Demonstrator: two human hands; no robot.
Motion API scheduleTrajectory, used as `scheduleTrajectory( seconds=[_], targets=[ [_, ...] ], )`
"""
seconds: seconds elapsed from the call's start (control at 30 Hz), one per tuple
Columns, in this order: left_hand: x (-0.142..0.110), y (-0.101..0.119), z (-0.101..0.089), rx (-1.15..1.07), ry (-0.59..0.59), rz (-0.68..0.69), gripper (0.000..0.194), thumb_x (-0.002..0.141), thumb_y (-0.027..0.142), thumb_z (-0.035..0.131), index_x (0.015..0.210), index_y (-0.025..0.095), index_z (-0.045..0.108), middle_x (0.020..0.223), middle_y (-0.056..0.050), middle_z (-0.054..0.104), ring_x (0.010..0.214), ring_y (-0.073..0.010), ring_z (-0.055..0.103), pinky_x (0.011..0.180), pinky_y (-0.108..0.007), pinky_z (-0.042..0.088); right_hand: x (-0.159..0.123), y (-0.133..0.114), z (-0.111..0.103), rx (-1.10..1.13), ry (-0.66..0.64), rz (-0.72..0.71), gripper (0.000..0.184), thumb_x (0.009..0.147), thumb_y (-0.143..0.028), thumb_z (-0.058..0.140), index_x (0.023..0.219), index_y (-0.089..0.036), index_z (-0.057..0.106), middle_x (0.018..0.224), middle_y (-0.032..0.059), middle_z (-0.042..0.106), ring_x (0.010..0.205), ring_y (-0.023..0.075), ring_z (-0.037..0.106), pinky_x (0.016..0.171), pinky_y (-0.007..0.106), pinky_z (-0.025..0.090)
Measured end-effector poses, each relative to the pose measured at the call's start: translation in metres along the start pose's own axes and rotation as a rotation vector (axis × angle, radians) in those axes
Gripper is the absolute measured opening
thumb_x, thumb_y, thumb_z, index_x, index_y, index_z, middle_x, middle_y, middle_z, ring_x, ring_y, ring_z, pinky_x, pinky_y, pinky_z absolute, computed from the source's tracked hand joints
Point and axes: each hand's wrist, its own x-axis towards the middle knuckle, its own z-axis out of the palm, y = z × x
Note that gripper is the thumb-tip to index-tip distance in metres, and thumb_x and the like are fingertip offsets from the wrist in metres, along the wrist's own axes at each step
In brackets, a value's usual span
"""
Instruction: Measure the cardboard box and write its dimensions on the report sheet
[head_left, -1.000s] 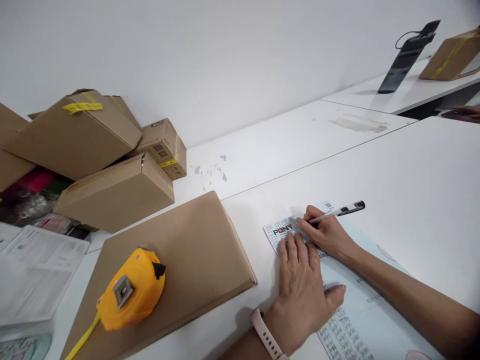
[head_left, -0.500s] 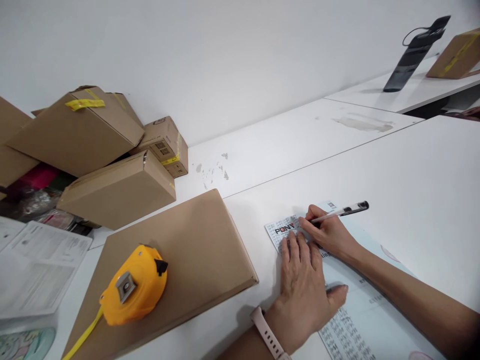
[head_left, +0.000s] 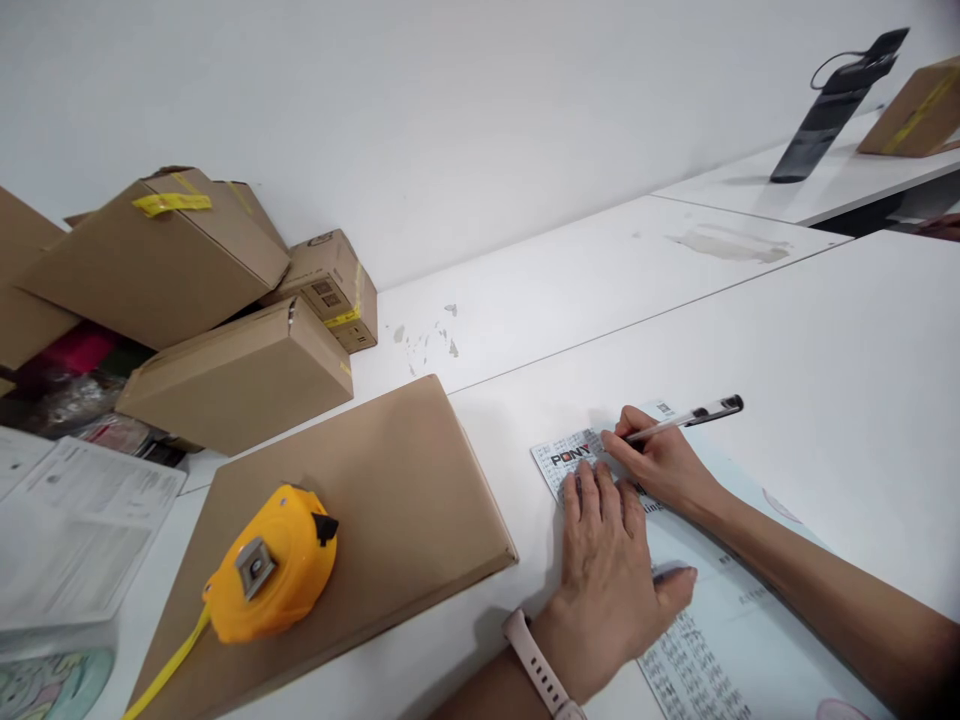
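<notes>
My right hand [head_left: 664,462] is closed around a pen [head_left: 694,416] with a clear barrel and black ends. The pen's tip is hidden behind my fingers, over a light blue notebook [head_left: 739,580] that bears the word PONY and rows of handwriting. Flat on that notebook lies my left hand [head_left: 606,565], its fingers stretched out just left of the right hand. A pale pink wristband [head_left: 536,665] circles my left wrist. Left of my hands, a yellow tape measure [head_left: 274,570] rests on a flat cardboard box [head_left: 390,490], with some yellow tape drawn out.
Several cardboard boxes [head_left: 240,375] are piled against the wall at left, above printed papers [head_left: 97,520]. A dark water bottle [head_left: 829,110] and another cardboard box [head_left: 911,110] stand at the far right. Marks [head_left: 731,243] show on the white table [head_left: 540,330].
The pen's rear end and the right hand have shifted very slightly. My left hand stays flat on the notebook. The whole view has moved a little.
</notes>
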Motion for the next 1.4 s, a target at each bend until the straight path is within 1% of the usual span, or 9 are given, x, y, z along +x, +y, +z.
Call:
scheduleTrajectory(
  seconds=[0.13,0.27,0.5,0.67,0.77,0.93,1.13,1.27,1.4],
  targets=[
    [-0.0002,0.0005,0.0008,-0.002,0.001,0.001,0.084,0.098,0.065,0.031,0.149,-0.001,0.038,0.156,-0.027,0.040,0.148,-0.0410,0.032,0.121,-0.055,0.033,0.0002,-0.0004,0.0001,-0.017,0.006,-0.019,0.030,0.088,-0.038,0.060,0.068,-0.025,0.042,0.051,-0.0090,0.038,0.044,0.0098,0.036,0.046,0.027,0.029],
    [-0.0001,0.0002,0.0031,0.005,0.007,0.002,0.085,0.099,0.066,0.028,0.150,-0.001,0.035,0.156,-0.027,0.039,0.149,-0.0415,0.030,0.120,-0.056,0.033,-0.0013,0.0000,-0.0005,-0.017,-0.003,-0.004,0.030,0.089,-0.040,0.059,0.069,-0.025,0.042,0.050,-0.0096,0.037,0.043,0.0096,0.034,0.045,0.026,0.028],
    [-0.0002,0.0001,-0.0001,-0.014,-0.028,0.002,0.085,0.098,0.066,0.029,0.150,-0.001,0.035,0.157,-0.027,0.039,0.149,-0.0410,0.029,0.121,-0.055,0.033,-0.0014,-0.0015,-0.0013,-0.042,-0.009,-0.005,0.029,0.088,-0.037,0.059,0.068,-0.025,0.042,0.049,-0.0092,0.037,0.043,0.0098,0.034,0.045,0.027,0.028],
    [-0.0006,0.0006,-0.0031,-0.018,-0.039,0.003,0.085,0.099,0.066,0.028,0.151,-0.001,0.034,0.157,-0.027,0.039,0.150,-0.0408,0.028,0.121,-0.056,0.033,-0.0007,-0.0005,-0.0016,-0.056,0.008,-0.013,0.029,0.087,-0.037,0.060,0.067,-0.025,0.042,0.051,-0.0077,0.039,0.045,0.0107,0.035,0.046,0.027,0.029],
    [-0.0006,0.0001,-0.0021,-0.019,-0.031,0.001,0.085,0.099,0.065,0.028,0.151,-0.001,0.033,0.158,-0.027,0.038,0.150,-0.0403,0.027,0.121,-0.056,0.032,-0.0005,0.0008,-0.0015,-0.065,0.016,-0.015,0.029,0.086,-0.036,0.061,0.067,-0.025,0.042,0.051,-0.0074,0.039,0.046,0.0111,0.035,0.048,0.028,0.029],
    [-0.0005,-0.0003,0.0005,-0.021,-0.021,0.003,0.084,0.099,0.065,0.028,0.150,-0.001,0.035,0.157,-0.028,0.038,0.149,-0.0416,0.028,0.121,-0.057,0.031,0.0006,0.0008,-0.0015,-0.080,0.048,-0.030,0.029,0.085,-0.036,0.060,0.066,-0.025,0.042,0.054,-0.0070,0.039,0.049,0.0113,0.033,0.049,0.028,0.030],
    [-0.0014,0.0003,0.0000,-0.022,-0.035,0.009,0.085,0.099,0.066,0.026,0.151,-0.001,0.033,0.158,-0.027,0.037,0.150,-0.0410,0.028,0.121,-0.056,0.032,0.0013,0.0040,-0.0007,-0.071,0.031,-0.032,0.029,0.086,-0.036,0.060,0.067,-0.025,0.042,0.052,-0.0077,0.038,0.048,0.0109,0.032,0.048,0.028,0.029],
    [-0.0007,-0.0001,-0.0010,-0.022,-0.032,0.002,0.085,0.099,0.066,0.026,0.151,-0.001,0.033,0.158,-0.027,0.037,0.150,-0.0405,0.027,0.121,-0.056,0.030,0.0011,0.0043,-0.0012,-0.059,0.022,-0.029,0.029,0.086,-0.036,0.061,0.067,-0.025,0.042,0.052,-0.0074,0.039,0.048,0.0112,0.033,0.048,0.028,0.029],
    [-0.0001,-0.0001,-0.0031,-0.024,-0.059,0.004,0.085,0.099,0.066,0.026,0.150,0.000,0.035,0.158,-0.026,0.038,0.150,-0.0406,0.028,0.121,-0.056,0.032,0.0009,0.0031,-0.0032,-0.072,0.024,-0.018,0.028,0.086,-0.033,0.061,0.066,-0.025,0.042,0.054,-0.0064,0.041,0.050,0.0118,0.035,0.049,0.027,0.031]
  ],
)
